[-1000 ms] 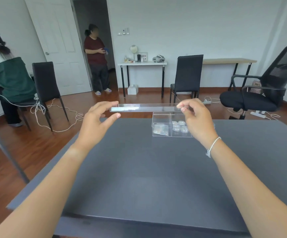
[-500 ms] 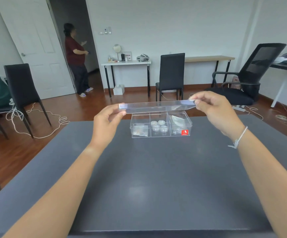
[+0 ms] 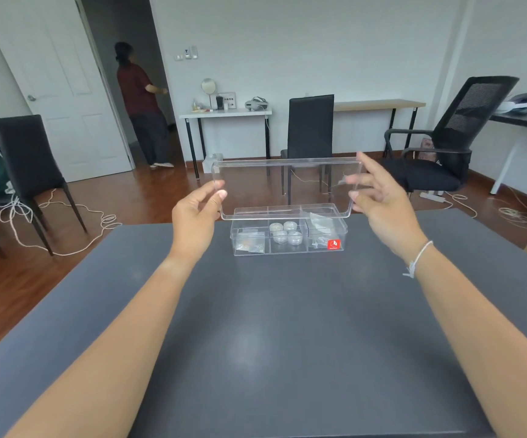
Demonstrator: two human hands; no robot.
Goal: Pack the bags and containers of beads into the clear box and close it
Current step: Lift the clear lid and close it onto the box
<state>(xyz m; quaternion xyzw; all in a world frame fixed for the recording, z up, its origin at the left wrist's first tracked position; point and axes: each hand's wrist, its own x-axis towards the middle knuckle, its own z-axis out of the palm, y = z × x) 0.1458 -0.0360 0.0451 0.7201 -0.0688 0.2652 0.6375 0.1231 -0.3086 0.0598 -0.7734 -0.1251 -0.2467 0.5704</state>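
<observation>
A clear box (image 3: 288, 250) with three compartments stands open on the grey table (image 3: 287, 327), a red sticker on its front right. Several small round bead containers (image 3: 286, 233) fill the middle compartment. Small bags of beads lie in the left compartment (image 3: 249, 243) and the right one (image 3: 320, 230). The clear lid (image 3: 287, 188) is held up above the box, tilted so its face is turned toward me. My left hand (image 3: 197, 216) pinches its left edge and my right hand (image 3: 379, 200) holds its right edge.
A black chair (image 3: 311, 134) and a black office chair (image 3: 445, 143) stand beyond the table's far edge. Another black chair (image 3: 31, 162) and loose cables (image 3: 66, 216) are on the floor at left. A person (image 3: 140, 105) stands in the doorway.
The lid was held flat, seen edge-on; now it is tilted up with its face toward me. The view has swung so the box sits centred. The person in the doorway has turned away.
</observation>
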